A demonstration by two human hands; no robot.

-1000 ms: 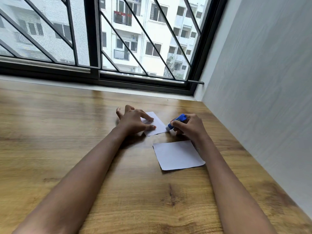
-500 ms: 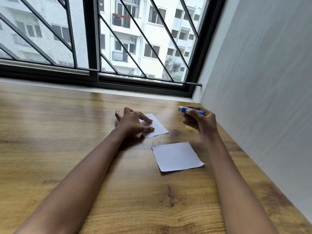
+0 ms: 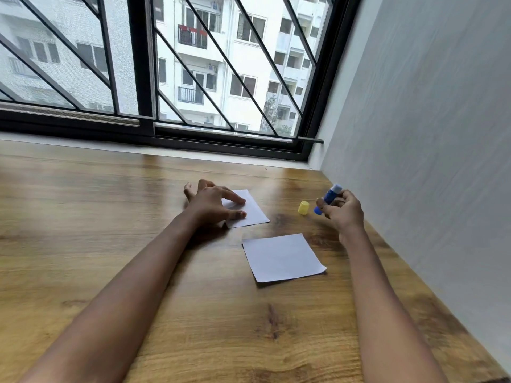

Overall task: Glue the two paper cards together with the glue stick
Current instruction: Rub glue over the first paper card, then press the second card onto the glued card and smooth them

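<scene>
The wooden table runs up to a window. A white card lies flat on it. Beyond this card and a little to its left lies the second card, pinned under the left hand, whose fingers are spread wide with their tips on the paper. Beyond the first card to its right, the right hand curls round the blue glue stick, which is tilted and off the table. A yellow cap stands just left of the stick.

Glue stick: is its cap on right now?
No, the yellow cap stands on the table, apart from the glue stick held in the right hand.
</scene>
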